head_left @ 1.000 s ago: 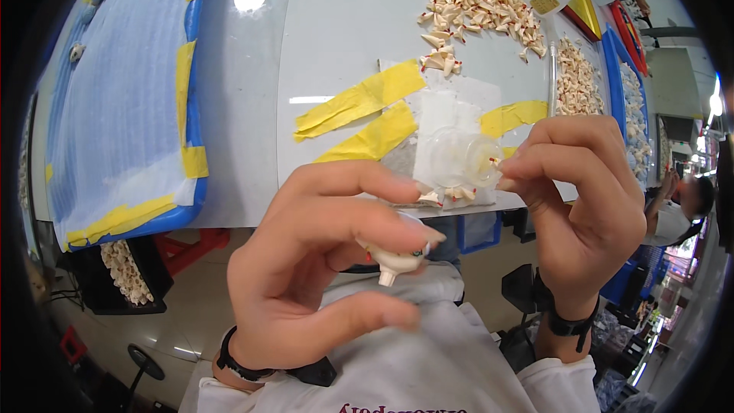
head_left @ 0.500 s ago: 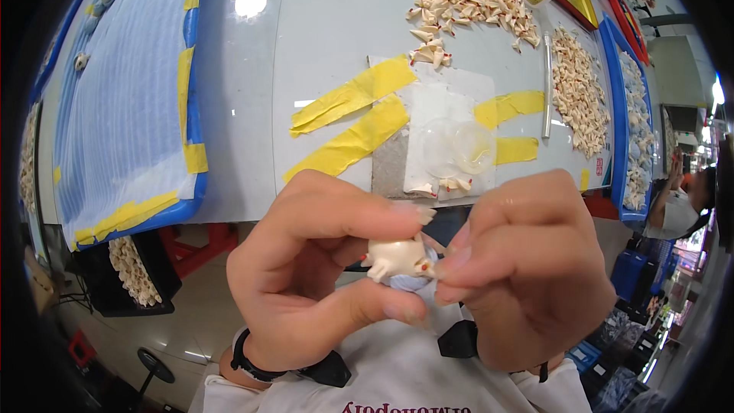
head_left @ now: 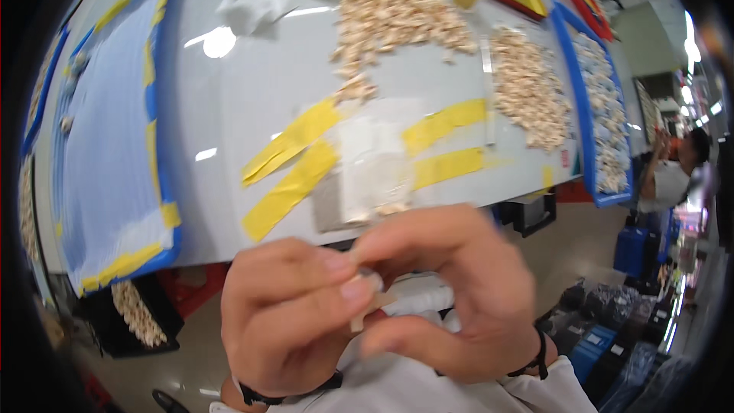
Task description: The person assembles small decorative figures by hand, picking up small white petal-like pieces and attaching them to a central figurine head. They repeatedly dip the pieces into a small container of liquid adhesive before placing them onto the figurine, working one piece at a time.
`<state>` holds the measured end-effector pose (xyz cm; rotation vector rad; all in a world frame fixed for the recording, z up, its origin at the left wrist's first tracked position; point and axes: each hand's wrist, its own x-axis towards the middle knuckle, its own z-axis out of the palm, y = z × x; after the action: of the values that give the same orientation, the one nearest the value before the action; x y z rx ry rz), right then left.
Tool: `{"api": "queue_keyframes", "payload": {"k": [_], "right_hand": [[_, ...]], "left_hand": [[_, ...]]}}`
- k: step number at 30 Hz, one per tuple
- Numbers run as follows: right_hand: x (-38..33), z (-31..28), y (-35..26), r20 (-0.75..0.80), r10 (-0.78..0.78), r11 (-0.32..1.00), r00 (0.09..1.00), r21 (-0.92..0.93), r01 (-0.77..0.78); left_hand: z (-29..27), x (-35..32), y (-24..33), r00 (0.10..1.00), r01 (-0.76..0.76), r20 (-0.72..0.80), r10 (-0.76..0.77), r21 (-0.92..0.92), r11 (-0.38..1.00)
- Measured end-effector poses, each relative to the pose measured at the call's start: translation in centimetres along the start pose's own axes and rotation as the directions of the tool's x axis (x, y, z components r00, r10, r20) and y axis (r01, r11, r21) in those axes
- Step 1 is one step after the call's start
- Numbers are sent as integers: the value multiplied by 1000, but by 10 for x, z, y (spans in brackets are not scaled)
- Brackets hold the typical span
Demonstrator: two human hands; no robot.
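Both my hands are close together in front of my shirt, beyond the table's near edge. The fingers of my left hand (head_left: pixel 298 313) are closed in a pinch on a small cream-coloured figure (head_left: pixel 380 303). My right hand (head_left: pixel 466 298) curves round the same figure, its index finger above and thumb below. Fingers cover most of the figure and motion blurs it. Just beyond my hands, a white pad (head_left: pixel 375 160) on a grey plate (head_left: pixel 329 206) lies on the table, with a few small cream pieces (head_left: pixel 392 209) at its near edge.
Yellow tape strips (head_left: pixel 290 191) flank the pad. Piles of cream pieces (head_left: pixel 397 19) lie farther back and to the right (head_left: pixel 527 92), beside a metal ruler (head_left: pixel 487 92). Blue trays stand left (head_left: pixel 164 183) and right (head_left: pixel 585 107). Another person (head_left: pixel 673 168) is at far right.
The view has shifted, so the table sits farther left and lower. My hands have turned: the figure, plainly visible before in my left fingers, is now mostly covered, with my right hand curled round it.
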<state>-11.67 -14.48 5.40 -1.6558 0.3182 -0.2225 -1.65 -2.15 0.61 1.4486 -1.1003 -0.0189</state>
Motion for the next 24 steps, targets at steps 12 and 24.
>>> {"api": "queue_keyframes", "payload": {"k": [12, 24], "right_hand": [[-40, -251, 10, -537, -168, 453, 827, -787, -419], [7, -197, -9, -287, -105, 370, 952, -900, -230]], "left_hand": [[-43, 5, 18, 992, 47, 88, -85, 369, 928], [-149, 32, 13, 957, 44, 156, -243, 753, 657]]}}
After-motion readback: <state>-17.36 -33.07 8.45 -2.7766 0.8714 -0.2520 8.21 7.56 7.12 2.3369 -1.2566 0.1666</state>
